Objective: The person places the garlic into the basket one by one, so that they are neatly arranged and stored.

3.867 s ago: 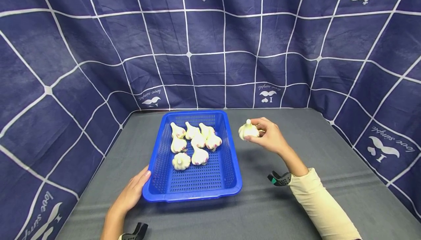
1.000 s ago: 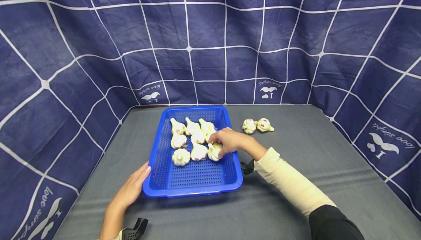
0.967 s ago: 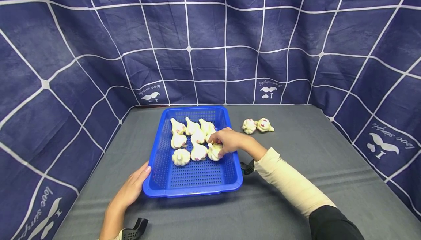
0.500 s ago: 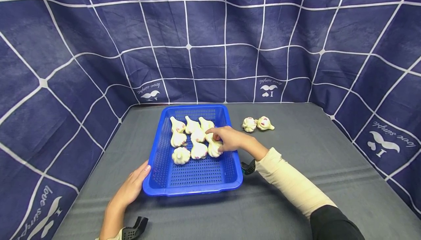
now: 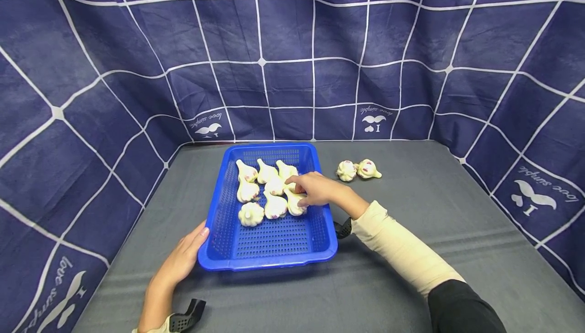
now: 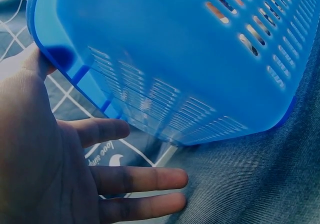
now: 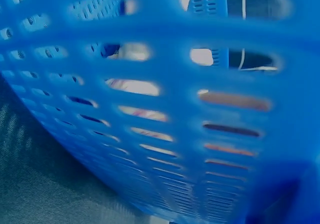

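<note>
A blue perforated plastic basket (image 5: 274,263) stands in front of me with several garlic bulbs inside. My left hand (image 5: 184,256) is at its left side, thumb over the rim. The left wrist view shows the other fingers (image 6: 142,179) stretched out and spread beside the basket wall. My right hand (image 5: 317,189) reaches over the right rim, loosely arched, its thumb against a garlic bulb (image 5: 294,205). That bulb lies on its side in the basket, neck pointing up and left. Through the basket slots, the right wrist view shows parts of the fingers (image 7: 235,101).
Two garlic bulbs (image 5: 346,171) lie side by side on the grey cloth-covered table (image 5: 393,206), right of the basket. A rounder bulb (image 5: 251,214) stands stem-up in the basket's front left group. A blue curtain (image 5: 288,33) with white lines encloses the back and sides.
My right hand brought a garlic bulb from the right into the basket. The bulb then tipped onto its side and shifted slightly left as the fingers loosened. My left hand stayed at the rim.
</note>
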